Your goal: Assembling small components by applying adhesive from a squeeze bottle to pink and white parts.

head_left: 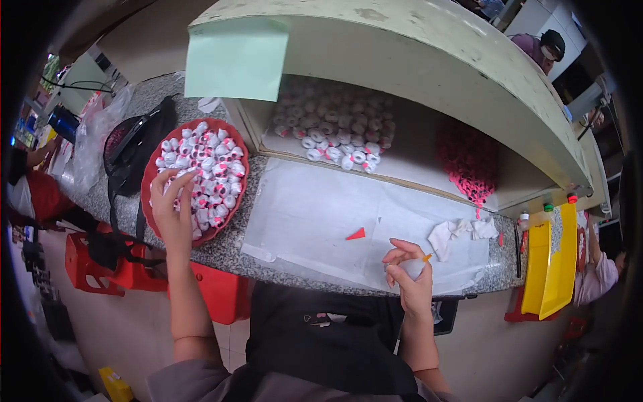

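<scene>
My left hand [172, 204] reaches over a red scalloped basin [149, 194] at the left of the worktop. Its fingers are apart and curved, with the tips among many small white rounded pieces with pink and dark marks [213, 164]; nothing held shows between them. Over the near edge of the white sheet, my right hand [410, 278] is closed around a small whitish squeeze bottle [412, 269]. The bottle's thin orange tip [426, 257] points up and right. A small red pointed piece [356, 234] lies on the white paper sheet [308, 214] left of this hand.
A pale shelf [429, 50] spans the back, holding white rounded pieces [335, 127] and a pink heap [469, 167]. Crumpled tissue [442, 236] lies at the sheet's right. Yellow trays [548, 261] stand at the far right, a black bag [137, 147] left of the basin.
</scene>
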### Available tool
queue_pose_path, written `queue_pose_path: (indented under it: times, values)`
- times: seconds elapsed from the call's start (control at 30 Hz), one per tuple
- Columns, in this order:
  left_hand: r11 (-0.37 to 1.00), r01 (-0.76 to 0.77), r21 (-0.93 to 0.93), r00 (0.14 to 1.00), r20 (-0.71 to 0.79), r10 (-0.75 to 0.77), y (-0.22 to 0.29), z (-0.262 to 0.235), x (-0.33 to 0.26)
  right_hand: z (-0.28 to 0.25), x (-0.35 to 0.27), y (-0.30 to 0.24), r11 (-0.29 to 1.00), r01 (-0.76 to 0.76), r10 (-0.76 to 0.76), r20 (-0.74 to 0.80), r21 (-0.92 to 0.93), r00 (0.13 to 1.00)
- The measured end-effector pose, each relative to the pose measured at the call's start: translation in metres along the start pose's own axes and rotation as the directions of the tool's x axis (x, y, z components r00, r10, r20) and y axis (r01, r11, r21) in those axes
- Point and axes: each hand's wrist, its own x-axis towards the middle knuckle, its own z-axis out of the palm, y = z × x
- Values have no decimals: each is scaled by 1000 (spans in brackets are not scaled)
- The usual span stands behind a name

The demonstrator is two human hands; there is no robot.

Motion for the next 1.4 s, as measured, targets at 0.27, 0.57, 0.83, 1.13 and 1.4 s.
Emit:
queue_pose_path:
  times: [0.27,0.57,0.83,1.13,1.4]
  values:
    - [759,-538,-366,746,211,631,121,113,29,-15,-15,-9,991,131,-132,-147,-18,980]
    - [671,-664,-331,638,217,739,144,188,25,-42,-38,2,969,222,-214,-82,105,973]
    - [193,702,-686,621,721,306,156,110,-55,-30,-33,-12,971,240,-233,-221,6,947]
    - [-268,795,-544,600,767,225,156,104,-109,-6,-30,-28,806,588,-564,-376,-61,735]
    - [-233,805,-546,589,785,194,158,96,-112,9,-37,-23,590,731,-790,-56,-343,611]
